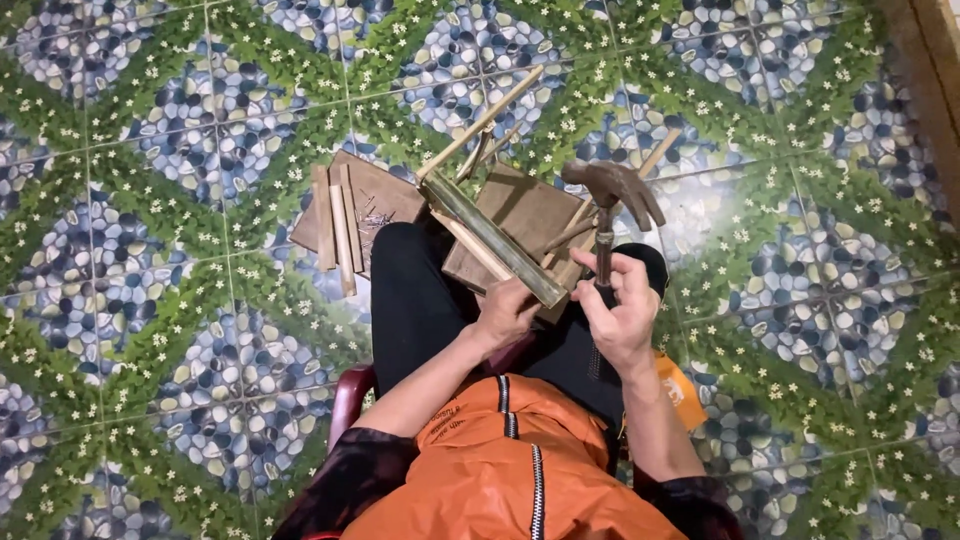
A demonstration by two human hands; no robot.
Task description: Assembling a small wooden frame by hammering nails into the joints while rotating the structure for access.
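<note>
Sitting on a dark red chair (347, 398) above a tiled floor (150, 250) patterned with pebbles and small white flowers, the person works over their lap in black trousers and an orange zipped top. The right hand (622, 308) is wrapped around the handle of a claw hammer (612, 190), which stands nearly upright with its rusty brown head raised above the knees. The left hand (505, 312) is closed around the near end of a long split bamboo piece (490, 238), which slants up and away to the left across the lap. Just beyond the knees, a brown wooden board (525, 215) rests on the floor under the bamboo piece, with a few thin sticks lying across it. To the left of the legs a second flat board (385, 190) carries several pale wooden slats (335, 225) laid side by side, and a small heap of dark nails (375, 217) sits beside them. A long pale stick (480, 122) angles up from the boards toward the top of the view
</note>
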